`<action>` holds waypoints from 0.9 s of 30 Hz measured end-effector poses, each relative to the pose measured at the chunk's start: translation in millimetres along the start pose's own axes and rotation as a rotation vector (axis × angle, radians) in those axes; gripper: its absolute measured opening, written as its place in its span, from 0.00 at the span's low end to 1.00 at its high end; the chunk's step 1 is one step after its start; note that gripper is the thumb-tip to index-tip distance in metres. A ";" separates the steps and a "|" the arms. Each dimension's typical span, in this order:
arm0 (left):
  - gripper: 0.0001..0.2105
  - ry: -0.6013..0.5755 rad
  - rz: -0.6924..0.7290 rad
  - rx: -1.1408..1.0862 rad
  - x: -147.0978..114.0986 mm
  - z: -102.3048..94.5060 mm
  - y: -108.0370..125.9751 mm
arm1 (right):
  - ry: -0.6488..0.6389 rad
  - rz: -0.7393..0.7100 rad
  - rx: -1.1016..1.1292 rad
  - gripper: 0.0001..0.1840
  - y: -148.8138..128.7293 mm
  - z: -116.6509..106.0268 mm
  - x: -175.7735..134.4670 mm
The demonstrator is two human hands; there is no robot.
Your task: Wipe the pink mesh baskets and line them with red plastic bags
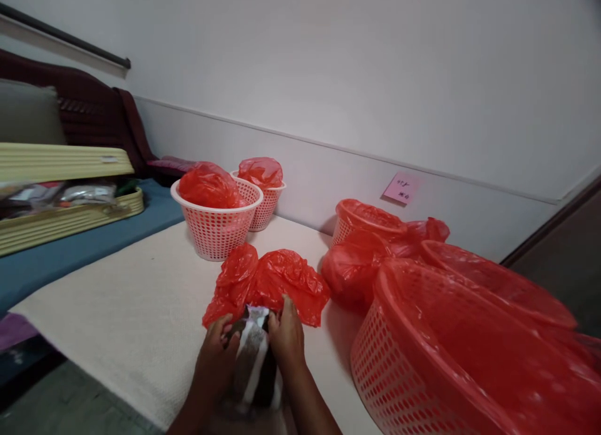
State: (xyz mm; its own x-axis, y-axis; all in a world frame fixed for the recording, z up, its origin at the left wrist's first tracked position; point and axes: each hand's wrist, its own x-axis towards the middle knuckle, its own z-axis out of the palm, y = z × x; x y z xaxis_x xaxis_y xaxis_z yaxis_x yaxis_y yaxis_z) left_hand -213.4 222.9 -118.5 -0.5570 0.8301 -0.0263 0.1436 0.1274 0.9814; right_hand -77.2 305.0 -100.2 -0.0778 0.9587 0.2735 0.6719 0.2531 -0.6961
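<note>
Between my hands, close to the table's near side, is a dark grey, black and white banded package (pixel 251 357); its lower end is blurred and I cannot make out its exact kind. My left hand (pixel 220 346) grips its left side with curled fingers. On its right upper side my right hand (pixel 286 335) holds on, thumb and fingers bent. Just beyond the fingertips a crumpled red plastic bag (pixel 286 278) lies spread on the table, partly covered by the package's top end and my hands.
Two pink perforated baskets, the nearer (pixel 216 231) and farther (pixel 268 204), hold red bags at the back left. At right stand several baskets lined with red bags, the nearest (pixel 399 360) large. A pink note (pixel 402 188) sticks to the wall. A yellow case (pixel 70 213) lies open at left.
</note>
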 end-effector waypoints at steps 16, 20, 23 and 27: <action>0.26 -0.015 -0.077 0.026 4.6 -1.1 1.1 | -0.468 -0.150 0.170 0.14 2.6 -4.7 -33.4; 0.24 -0.036 -0.105 0.038 5.4 -6.9 0.8 | -0.458 -0.057 0.161 0.13 10.5 -16.6 -30.5; 0.21 -0.059 -0.111 0.041 5.7 -7.4 -4.0 | -0.370 -0.037 0.011 0.14 15.3 -23.7 -28.6; 0.20 -0.057 -0.101 0.051 5.1 -6.0 -6.5 | -0.403 0.030 0.111 0.13 8.9 -30.6 -26.7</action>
State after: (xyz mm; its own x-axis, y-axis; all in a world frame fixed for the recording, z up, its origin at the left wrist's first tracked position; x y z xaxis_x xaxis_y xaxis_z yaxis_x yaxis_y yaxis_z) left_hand -222.1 223.0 -123.9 -0.5239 0.8408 -0.1363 0.1319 0.2382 0.9622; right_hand -46.6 277.7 -93.4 -0.3563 0.9343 -0.0141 0.5964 0.2158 -0.7731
